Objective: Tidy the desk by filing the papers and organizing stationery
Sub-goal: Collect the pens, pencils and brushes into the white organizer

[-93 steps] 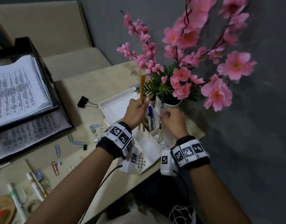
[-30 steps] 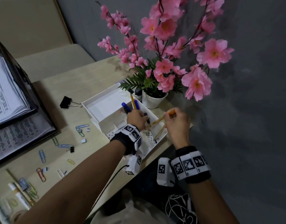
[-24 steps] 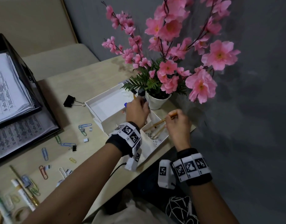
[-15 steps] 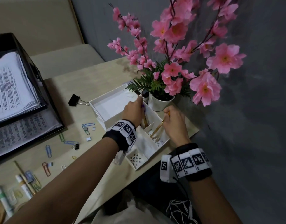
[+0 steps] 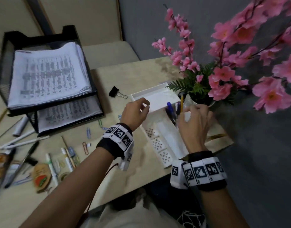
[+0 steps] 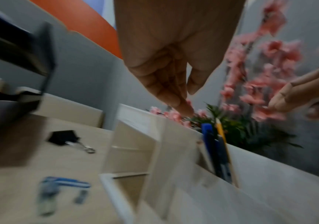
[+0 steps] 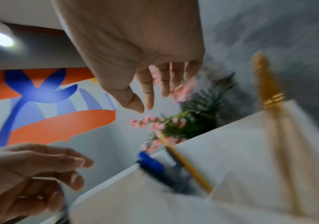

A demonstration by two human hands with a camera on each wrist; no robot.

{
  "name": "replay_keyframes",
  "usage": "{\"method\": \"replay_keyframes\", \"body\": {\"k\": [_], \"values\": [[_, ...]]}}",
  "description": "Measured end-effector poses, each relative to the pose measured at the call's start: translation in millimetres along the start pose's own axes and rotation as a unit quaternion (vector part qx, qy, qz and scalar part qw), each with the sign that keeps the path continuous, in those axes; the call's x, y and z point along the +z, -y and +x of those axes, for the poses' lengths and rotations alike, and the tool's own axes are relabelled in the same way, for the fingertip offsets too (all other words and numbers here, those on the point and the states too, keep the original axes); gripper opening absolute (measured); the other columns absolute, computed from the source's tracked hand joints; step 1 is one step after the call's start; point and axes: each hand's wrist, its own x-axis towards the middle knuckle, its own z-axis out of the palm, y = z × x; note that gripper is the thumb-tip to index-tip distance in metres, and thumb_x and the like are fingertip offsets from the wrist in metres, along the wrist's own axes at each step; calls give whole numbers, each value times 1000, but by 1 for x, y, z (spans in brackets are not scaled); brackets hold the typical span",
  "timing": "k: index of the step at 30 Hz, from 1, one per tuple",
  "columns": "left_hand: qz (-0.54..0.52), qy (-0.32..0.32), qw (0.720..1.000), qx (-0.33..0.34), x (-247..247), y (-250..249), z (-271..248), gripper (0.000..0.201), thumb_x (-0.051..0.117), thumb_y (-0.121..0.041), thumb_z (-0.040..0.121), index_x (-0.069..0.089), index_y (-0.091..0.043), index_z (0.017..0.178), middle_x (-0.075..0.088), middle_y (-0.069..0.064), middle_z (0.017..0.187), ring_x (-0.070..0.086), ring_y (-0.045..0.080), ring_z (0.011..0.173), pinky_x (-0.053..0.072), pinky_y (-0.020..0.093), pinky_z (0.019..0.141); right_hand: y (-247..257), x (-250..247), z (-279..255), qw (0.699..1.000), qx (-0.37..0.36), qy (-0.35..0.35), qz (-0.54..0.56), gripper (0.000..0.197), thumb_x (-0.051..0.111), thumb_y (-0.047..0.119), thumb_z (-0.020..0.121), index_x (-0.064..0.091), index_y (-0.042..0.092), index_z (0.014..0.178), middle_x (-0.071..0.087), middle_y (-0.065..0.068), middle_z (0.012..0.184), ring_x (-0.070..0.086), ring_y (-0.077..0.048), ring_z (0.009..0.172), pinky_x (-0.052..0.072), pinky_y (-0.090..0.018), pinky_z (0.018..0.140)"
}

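Note:
A white desk organizer [image 5: 148, 92] stands on the beige desk beside a flower pot. A blue pen [image 5: 170, 107] and a yellow pencil [image 5: 182, 102] stand in one of its compartments, also seen as the blue pen [image 6: 209, 144] and the yellow pencil [image 7: 183, 160]. A gold pen [image 7: 269, 97] sticks out at the organizer's right end. My left hand [image 5: 145, 106] hovers over the organizer's wide tray, fingers loosely curled and empty [image 6: 183, 98]. My right hand [image 5: 187, 111] hangs above the pens, fingers relaxed and holding nothing [image 7: 147, 104].
A black two-tier paper tray [image 5: 95, 89] holds printed sheets at the left. A black binder clip [image 5: 115, 92] lies between it and the organizer. Paper clips [image 5: 88, 133], pens [image 5: 24, 142], correction tubes and tape litter the left front. Pink artificial flowers [image 5: 223, 76] overhang the right.
Both hands have come up out of the organizer's compartments. The right hand has let go of the pencil it held. My view has swung left, showing the paper tray.

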Motion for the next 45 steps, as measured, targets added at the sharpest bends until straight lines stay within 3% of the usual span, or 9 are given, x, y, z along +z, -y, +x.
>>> {"method": "replay_keyframes", "body": {"k": [4,10,14,20,25,32,36,41,45], "values": [[-41,7,995,-95,-51,60,-24,12,52,-11,89,63,-13,86,61,0,59,55,-3,37,47,23,57,63,47,-20,977,-151,127,78,11,54,8,82,63,3,83,61,-20,94,55,-35,94,41,-41,87],[-50,-41,968,-241,-133,150,-82,22,50,-7,92,56,-16,72,60,-1,60,53,-6,33,39,6,39,144,127,-84,882,-259,393,20,15,49,13,83,62,7,88,65,-16,100,58,-33,98,48,-37,82],[-52,-55,950,-302,-166,185,-116,22,49,-11,92,55,-15,71,60,0,60,53,-5,31,38,6,36,178,157,-121,843,-263,467,-48,18,50,16,88,59,2,94,61,-21,106,58,-36,100,42,-32,75],[-88,-51,935,-340,-191,208,-142,23,47,-11,93,55,-16,72,60,3,63,57,6,44,42,22,50,191,180,-152,838,-216,479,-148,32,52,15,88,50,4,118,49,-18,128,50,-35,117,44,-37,90],[-91,-37,941,-325,-199,214,-148,14,46,-9,93,59,-8,90,63,11,76,57,18,62,45,12,46,189,183,-158,853,-165,468,-163,26,49,10,88,51,3,114,51,-18,126,52,-35,114,44,-37,89],[151,97,982,-52,-189,188,-143,53,58,-26,87,41,-25,138,40,6,138,39,21,127,32,34,106,200,152,-140,903,-161,389,-81,10,55,11,78,60,6,85,63,-19,102,59,-35,98,47,-34,77],[203,162,966,-16,-169,183,-131,58,59,-22,85,39,-28,138,34,3,144,31,21,133,28,39,109,204,146,-131,911,-171,369,-72,9,60,16,77,60,8,82,65,-16,102,56,-33,103,47,-36,81],[194,158,967,-51,-158,189,-128,35,51,-18,89,55,-20,124,43,5,133,41,22,124,37,40,102,182,163,-150,892,-143,400,-156,22,49,9,86,55,5,107,55,-18,119,53,-35,111,43,-36,85],[183,151,969,-69,-161,197,-130,30,49,-22,92,56,-18,121,46,6,129,42,23,123,40,43,101,176,171,-170,879,-147,428,-154,15,55,20,82,49,8,88,59,-17,104,56,-33,96,38,-32,71]]}}
